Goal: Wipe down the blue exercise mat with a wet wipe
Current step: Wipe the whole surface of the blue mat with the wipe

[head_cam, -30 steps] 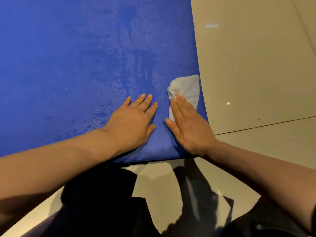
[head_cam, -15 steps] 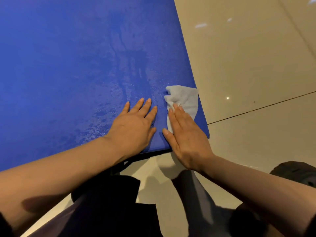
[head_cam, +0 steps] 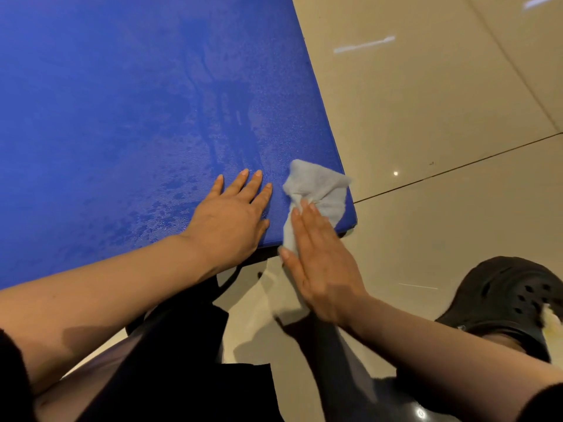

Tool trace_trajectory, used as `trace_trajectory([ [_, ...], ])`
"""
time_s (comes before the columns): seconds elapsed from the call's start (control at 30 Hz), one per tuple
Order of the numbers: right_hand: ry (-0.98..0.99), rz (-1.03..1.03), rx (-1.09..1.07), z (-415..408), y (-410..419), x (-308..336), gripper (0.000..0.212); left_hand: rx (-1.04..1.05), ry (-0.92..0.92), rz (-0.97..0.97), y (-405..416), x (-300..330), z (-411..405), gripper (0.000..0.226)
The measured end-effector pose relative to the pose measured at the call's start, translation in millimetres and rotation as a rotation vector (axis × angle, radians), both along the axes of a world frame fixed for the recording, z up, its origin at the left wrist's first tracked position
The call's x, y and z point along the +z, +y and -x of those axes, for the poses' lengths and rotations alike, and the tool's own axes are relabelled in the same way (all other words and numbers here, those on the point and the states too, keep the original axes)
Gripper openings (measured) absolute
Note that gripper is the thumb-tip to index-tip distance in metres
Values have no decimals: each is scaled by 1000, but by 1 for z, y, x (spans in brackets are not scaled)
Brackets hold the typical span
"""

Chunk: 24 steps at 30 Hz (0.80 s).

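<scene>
Blue mat (head_cam: pixel 122 117) — both hands flat, fingers straight; right hand (head_cam: pixel 320 263) half-hides the wipe (head_cam: pixel 320 190).

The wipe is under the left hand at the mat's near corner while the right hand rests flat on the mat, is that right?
Not quite: the head view shows the wipe under the right hand, while the left hand rests flat on the mat.

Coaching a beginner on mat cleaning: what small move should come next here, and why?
Probably slide the right hand and wet wipe forward along the blue mat: the wipe sits bunched at the near right corner, the hand's heel past the edge, while the left hand presses flat.
</scene>
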State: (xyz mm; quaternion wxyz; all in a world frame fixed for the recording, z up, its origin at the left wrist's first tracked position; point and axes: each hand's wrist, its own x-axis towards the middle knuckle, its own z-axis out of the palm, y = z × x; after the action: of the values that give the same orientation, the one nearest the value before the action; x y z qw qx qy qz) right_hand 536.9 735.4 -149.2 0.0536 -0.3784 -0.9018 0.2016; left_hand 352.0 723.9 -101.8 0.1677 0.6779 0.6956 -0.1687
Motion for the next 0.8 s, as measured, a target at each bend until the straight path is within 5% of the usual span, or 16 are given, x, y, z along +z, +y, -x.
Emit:
trace_trajectory([
  [0.17,-45,-35,119,-17,12,0,69,-1,-13,-14,-1,0,0,63],
  [0.4,-133,109,-142,-27,9,-2,85,9,-66,-34,-9,4,6,63],
  [0.67,-36,101,160,25,-9,21,81,91,-93,-83,-18,6,12,57],
  [0.8,-63,23,7,4,4,8,82,156,-94,-87,-19,5,14,60],
])
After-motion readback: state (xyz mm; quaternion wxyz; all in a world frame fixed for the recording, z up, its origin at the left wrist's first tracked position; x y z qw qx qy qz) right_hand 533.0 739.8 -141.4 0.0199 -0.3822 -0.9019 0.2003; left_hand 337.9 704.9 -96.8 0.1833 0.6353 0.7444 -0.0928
